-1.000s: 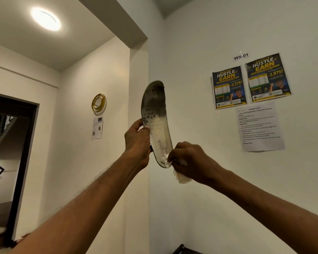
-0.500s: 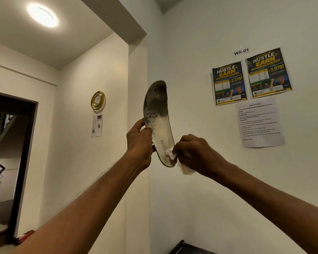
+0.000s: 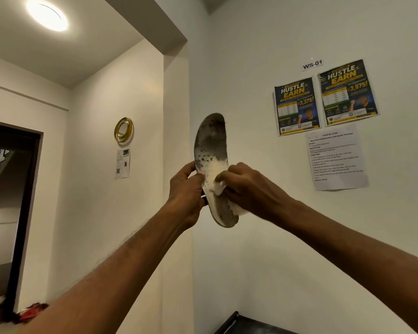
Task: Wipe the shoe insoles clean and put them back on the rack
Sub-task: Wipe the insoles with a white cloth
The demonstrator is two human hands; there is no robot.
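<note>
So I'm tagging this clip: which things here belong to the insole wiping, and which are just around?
In the job: insole, white wipe, left hand holding the insole, right hand pressing the wipe on it.
Just around: posters, task sheet, gold mirror, ceiling light.

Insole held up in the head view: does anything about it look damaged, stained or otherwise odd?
Yes: the insole is blotched dark grey over its upper half, against a pale middle where the right hand presses a white wipe. The left hand grips its edge. No tear shows.
</note>
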